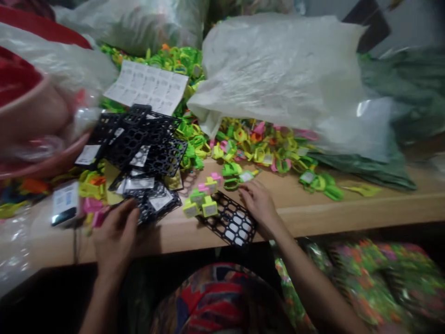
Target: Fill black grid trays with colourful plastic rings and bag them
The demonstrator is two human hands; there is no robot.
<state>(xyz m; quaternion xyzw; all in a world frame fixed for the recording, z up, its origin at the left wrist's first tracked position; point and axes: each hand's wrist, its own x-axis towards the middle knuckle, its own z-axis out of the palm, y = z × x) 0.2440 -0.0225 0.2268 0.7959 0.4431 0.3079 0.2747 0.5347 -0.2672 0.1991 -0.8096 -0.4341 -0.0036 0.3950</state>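
Note:
My left hand is at the table's front left, its fingers curled beside pink plastic pieces and the edge of a pile of black lattice sheets. Its fingertips are partly hidden, so what they hold is unclear. My right hand has bent fingers close together at a green toy watch; what lies between them is blurred. Just left of that hand a black lattice panel, with white showing through its holes, overhangs the front edge. Several yellow, green and pink block-like toy pieces rest at its upper left.
A big white plastic bag lies over a heap of colourful toy watches. A printed label sheet sits behind the black pile. At left are a pink basin and a small packet. Filled clear bags lie below the table.

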